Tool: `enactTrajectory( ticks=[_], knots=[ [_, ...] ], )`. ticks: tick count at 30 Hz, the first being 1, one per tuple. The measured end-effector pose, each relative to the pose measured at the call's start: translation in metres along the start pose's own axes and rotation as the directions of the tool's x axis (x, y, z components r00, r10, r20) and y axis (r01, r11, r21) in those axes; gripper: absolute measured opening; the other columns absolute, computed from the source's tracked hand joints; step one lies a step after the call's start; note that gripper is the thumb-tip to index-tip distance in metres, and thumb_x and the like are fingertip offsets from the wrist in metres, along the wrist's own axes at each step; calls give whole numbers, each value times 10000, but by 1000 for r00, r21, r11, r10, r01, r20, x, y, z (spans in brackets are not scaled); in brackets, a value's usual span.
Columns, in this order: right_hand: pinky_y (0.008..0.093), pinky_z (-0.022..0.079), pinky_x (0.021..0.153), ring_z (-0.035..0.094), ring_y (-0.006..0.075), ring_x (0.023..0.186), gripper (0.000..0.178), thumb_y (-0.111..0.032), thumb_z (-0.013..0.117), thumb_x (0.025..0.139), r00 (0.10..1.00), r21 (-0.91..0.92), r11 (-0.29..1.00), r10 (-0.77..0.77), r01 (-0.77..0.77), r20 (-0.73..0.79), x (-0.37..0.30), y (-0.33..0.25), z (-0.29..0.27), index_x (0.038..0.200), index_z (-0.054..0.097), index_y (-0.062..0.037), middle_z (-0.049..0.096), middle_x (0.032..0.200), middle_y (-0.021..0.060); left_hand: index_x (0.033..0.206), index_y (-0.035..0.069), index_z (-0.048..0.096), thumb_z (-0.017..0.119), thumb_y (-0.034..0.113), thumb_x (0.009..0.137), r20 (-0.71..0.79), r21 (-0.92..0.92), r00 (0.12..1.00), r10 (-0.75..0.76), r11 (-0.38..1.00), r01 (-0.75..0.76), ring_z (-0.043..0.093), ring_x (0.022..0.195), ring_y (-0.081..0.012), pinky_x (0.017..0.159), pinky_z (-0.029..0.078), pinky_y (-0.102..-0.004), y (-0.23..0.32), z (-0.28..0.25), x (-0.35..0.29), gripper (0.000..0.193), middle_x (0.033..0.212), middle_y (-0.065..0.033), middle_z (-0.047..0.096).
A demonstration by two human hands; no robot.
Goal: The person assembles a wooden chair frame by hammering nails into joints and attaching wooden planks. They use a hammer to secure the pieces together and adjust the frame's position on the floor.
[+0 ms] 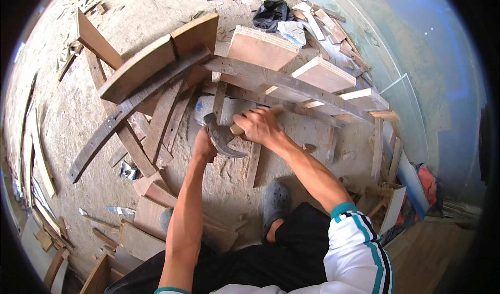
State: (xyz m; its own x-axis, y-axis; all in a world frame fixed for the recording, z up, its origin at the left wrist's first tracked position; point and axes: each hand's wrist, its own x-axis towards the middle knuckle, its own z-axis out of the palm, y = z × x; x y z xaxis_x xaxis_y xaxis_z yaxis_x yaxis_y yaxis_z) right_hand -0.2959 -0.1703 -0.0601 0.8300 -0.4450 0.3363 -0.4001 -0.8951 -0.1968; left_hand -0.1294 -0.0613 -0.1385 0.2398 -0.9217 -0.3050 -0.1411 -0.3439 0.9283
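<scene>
Seemingly readying the hammer (223, 139), the right hand (258, 125) grips it, the left hand (204, 145) has an unclear grip, and the next move likely wants careful aim.

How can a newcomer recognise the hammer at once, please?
Start at the long wooden frame. Near its lower edge, the right hand grips the hammer by its pale handle. A dark, curved metal claw sets it apart from the surrounding boards.

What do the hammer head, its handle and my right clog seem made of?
Hammer head: probably steel, with dark, dull metallic surfaces. Handle: likely bare wood, pale tan, matte. Right clog: perhaps moulded foam or rubber, matte grey, with holes.
</scene>
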Motion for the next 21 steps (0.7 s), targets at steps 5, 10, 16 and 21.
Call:
enactTrajectory(
  ticks=[5,10,16,21],
  knots=[
    [414,509,485,661,277,577,67,-70,567,768,872,-44,913,400,-405,281,4,-8,-1,747,627,-91,633,623,156,846,-5,635,694,233,780,82,77,956,-282,958,276,621,645,-184,614,496,-365,22,-3,1,254,709,-132,649],
    [380,510,505,639,259,561,138,-189,714,725,980,-16,984,180,-179,89,3,-2,3,735,619,-88,626,615,127,888,-24,620,658,214,782,22,-62,1000,-1,998,2,611,571,-194,557,485,-363,-5,3,2,263,676,-122,629],
    [422,503,541,650,319,609,195,-247,714,711,860,152,859,447,-490,245,5,-10,-9,752,613,-85,651,671,137,919,-48,590,654,254,787,43,19,979,-197,980,196,636,593,-218,568,493,-381,26,0,-2,336,666,-145,630],
    [447,515,560,655,362,647,392,-477,680,785,880,155,867,471,-474,58,10,-24,-5,751,643,-88,641,636,150,995,-13,613,626,250,785,76,117,965,-249,964,240,675,735,-343,655,515,-424,14,-7,5,337,801,-226,668]
  ],
)
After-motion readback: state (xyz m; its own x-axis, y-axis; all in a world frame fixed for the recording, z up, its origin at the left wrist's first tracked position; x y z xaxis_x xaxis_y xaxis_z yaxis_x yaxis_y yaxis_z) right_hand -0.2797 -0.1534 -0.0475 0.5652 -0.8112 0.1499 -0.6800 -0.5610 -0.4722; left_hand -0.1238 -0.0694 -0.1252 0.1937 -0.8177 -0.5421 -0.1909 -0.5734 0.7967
